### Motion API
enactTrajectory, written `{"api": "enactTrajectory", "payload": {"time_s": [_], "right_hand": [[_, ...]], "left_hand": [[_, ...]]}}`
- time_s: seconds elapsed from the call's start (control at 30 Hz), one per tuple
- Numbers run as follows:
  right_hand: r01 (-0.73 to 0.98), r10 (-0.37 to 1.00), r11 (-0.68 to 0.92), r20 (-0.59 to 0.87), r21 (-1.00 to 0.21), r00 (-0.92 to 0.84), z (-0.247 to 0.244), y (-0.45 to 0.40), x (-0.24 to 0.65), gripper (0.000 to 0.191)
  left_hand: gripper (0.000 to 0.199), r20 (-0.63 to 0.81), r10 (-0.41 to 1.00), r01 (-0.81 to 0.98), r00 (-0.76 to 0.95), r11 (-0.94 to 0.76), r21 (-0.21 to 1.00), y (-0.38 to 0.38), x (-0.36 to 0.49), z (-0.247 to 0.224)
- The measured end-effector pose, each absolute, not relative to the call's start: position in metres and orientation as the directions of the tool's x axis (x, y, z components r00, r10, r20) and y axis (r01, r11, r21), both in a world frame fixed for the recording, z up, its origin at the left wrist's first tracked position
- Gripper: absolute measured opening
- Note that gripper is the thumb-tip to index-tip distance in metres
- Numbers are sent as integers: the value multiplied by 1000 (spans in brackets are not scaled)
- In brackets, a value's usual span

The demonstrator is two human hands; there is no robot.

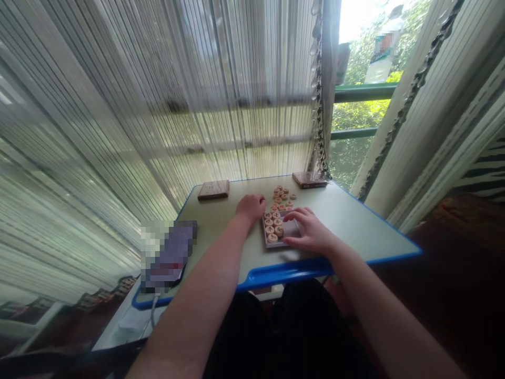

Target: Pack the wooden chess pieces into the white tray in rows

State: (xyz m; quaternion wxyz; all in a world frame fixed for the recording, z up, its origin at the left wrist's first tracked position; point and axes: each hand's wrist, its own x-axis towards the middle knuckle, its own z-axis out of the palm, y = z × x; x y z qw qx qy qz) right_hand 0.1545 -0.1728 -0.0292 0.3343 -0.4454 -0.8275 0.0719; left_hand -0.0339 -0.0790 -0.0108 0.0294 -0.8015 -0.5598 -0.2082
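Note:
A shallow tray (273, 245) stands near the front of the table, with several round wooden pieces (270, 230) marked with characters set in rows in its left part. Over the tray's right part is my right hand (310, 230), its fingers apart, the fingertips beside the right row of pieces; no piece shows between them. My left hand (252, 206) rests on the table just beyond the tray's back left corner, fingers curled in; what they hold, if anything, is hidden. More loose round pieces (280, 193) lie in a pile behind the tray.
A brown flat box (213, 189) lies at the back left of the blue-edged table (363, 231), another box (310, 179) at the back right. A pixelated device (171, 252) with a white cable is at the left edge. Striped curtains hang behind.

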Motion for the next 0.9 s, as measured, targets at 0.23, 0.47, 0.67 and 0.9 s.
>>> {"api": "enactTrajectory", "payload": {"time_s": [0.23,0.47,0.67,0.9], "right_hand": [[737,799,565,470,-371,-375,-32,-170,155,37],[747,780,570,512,-343,-361,-36,-164,152,37],[768,775,547,548,-332,-315,-39,-160,150,32],[782,754,555,569,-283,-329,-42,-157,144,28]], "left_hand": [[30,265,921,916,284,-343,209,-82,-33,-8],[30,263,924,912,276,-338,231,-77,-37,-10],[31,288,928,936,235,-296,192,-78,-38,-12],[29,369,901,926,228,-318,204,-73,-43,-19]]}}
